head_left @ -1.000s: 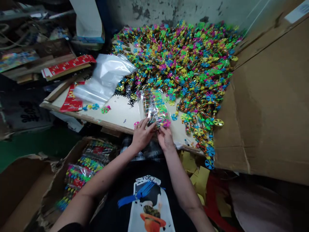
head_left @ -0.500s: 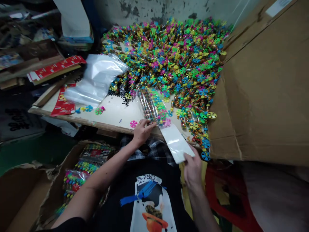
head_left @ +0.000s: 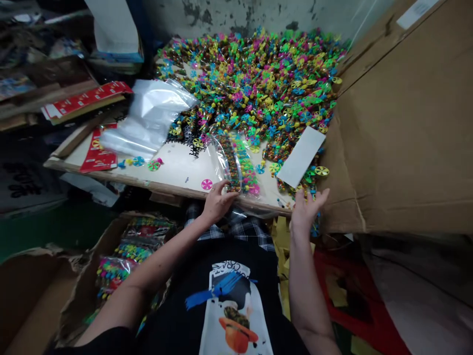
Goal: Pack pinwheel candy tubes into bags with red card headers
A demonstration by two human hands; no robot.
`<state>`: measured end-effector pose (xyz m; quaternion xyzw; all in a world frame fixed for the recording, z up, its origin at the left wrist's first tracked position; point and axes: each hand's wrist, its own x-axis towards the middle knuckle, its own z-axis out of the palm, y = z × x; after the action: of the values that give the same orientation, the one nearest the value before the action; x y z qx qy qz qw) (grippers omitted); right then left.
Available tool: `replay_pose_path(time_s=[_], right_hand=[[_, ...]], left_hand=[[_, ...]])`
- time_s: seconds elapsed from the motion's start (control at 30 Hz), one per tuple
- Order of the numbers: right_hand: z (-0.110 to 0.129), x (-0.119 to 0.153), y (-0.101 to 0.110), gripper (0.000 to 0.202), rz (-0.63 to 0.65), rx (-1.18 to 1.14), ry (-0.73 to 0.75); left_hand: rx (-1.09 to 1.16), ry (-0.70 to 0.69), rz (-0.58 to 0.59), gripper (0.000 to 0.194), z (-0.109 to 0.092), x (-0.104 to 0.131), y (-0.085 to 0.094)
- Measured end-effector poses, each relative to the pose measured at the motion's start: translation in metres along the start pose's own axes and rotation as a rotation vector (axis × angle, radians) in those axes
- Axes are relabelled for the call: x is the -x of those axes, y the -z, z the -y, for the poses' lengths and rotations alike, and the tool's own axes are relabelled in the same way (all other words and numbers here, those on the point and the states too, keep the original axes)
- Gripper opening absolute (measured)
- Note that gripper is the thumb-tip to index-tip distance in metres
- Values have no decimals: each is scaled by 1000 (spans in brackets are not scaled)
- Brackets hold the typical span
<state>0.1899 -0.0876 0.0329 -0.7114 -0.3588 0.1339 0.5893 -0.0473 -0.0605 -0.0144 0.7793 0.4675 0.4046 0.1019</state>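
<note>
At the table's front edge, my left hand (head_left: 218,201) pinches the near end of a clear plastic bag (head_left: 221,158). Inside the bag lies a row of toys with brown beaded parts (head_left: 232,165) and green, yellow and pink pinwheel ends (head_left: 247,167). My right hand (head_left: 307,209) is open, palm up and fingers spread, holding nothing. Just beyond its fingertips a white rectangular card (head_left: 301,157) is over the right side of the loose toys; whether it rests on them I cannot tell.
A large heap of loose pinwheel toys (head_left: 254,84) covers the table's back. Flat clear bags (head_left: 151,116) and red printed cards (head_left: 99,153) lie left. A big cardboard box (head_left: 402,128) borders the right. Below left, an open carton (head_left: 74,301) holds packed bags.
My right hand has let go of the white card and opened. The card has moved up and right, off the bag's near end. My left hand stays at the bag.
</note>
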Motion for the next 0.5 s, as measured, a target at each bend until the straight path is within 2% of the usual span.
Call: replay_pose_path(time_s=[0.07,0.17,0.23,0.3,0.37,0.43,0.5], right_hand=[[-6,16,-1,63,92,187,179],[-5,50,6,46,474,287,473],[-5,65,4,44,679,349,634],[-7,72,-4,38,723,434,752],[-11,72,-13,26,670,447,837],[-11,71,-18,19,616,399,915],[-7,73,-15,20,613,363,967]], left_hand=[[103,135,-22,16,-7,11,10],[283,483,-110,26,-17,31,23],[459,761,-101,36,-21,40,26],[689,1012,-9,48,-23,43,25],[896,1172,82,54,-26,41,22],[1010,1228,122,52,-31,36,23],[1040,1224,131,47,-37,33,29]])
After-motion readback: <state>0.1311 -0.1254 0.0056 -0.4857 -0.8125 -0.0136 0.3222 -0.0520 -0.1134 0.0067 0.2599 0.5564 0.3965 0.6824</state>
